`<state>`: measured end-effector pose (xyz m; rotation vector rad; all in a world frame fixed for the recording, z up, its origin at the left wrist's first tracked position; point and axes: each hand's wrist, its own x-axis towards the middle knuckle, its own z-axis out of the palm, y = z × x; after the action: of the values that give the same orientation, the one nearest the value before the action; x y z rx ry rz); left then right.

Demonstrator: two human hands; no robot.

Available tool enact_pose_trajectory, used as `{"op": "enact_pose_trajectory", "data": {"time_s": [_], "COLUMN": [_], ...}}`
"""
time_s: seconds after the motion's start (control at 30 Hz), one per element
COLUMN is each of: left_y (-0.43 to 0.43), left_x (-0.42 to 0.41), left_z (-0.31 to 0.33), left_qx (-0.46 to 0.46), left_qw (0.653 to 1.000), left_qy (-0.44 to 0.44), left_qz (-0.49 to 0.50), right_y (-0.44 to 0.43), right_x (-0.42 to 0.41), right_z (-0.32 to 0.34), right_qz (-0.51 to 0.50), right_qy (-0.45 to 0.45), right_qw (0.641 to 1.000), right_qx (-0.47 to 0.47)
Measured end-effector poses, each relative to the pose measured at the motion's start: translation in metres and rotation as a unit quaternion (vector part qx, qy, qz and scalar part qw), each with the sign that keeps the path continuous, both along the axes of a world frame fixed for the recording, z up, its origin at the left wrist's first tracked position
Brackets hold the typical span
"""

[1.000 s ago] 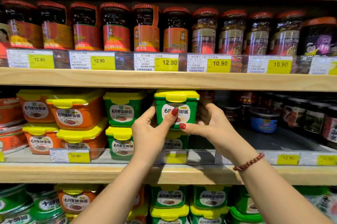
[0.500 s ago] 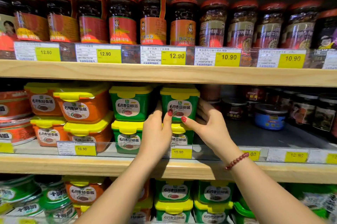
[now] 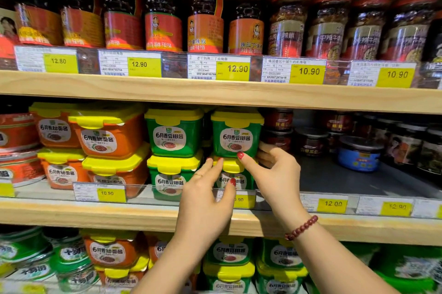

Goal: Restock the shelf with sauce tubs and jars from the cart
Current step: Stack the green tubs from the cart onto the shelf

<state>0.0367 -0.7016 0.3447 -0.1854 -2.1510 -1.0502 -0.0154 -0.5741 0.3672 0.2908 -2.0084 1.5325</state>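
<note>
- A green plastic sauce tub with a yellow lid sits on an identical tub on the middle wooden shelf.
- The right hand has its grip closed on the upper tub's lower right corner, thumb in front, fingers at the side.
- The left hand has an open grip, its straight fingertips touching the lower tub's lid.

At center frame, the left hand hides the price tag except ".90" and part of the lower green tub. Whether the right hand grips the upper tub, we cannot tell.
</note>
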Motion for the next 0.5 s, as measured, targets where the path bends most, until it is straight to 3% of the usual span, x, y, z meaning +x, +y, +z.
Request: {"op": "enact_pose_trajectory", "data": {"time_s": [0.2, 0.5], "left_y": [0.005, 0.006], "left_x": [-0.012, -0.030], "left_z": [0.014, 0.030], "left_qx": [-0.059, -0.043], "left_qw": [0.993, 0.987], "left_qy": [-0.106, -0.152], "left_qz": [-0.001, 0.030], "right_y": [-0.005, -0.005], "right_x": [-0.022, -0.040], "right_z": [0.006, 0.016], "right_qz": [0.009, 0.032], "right_qy": [-0.034, -0.068], "right_qw": [0.999, 0.997], "right_qx": [0.001, -0.008]}}
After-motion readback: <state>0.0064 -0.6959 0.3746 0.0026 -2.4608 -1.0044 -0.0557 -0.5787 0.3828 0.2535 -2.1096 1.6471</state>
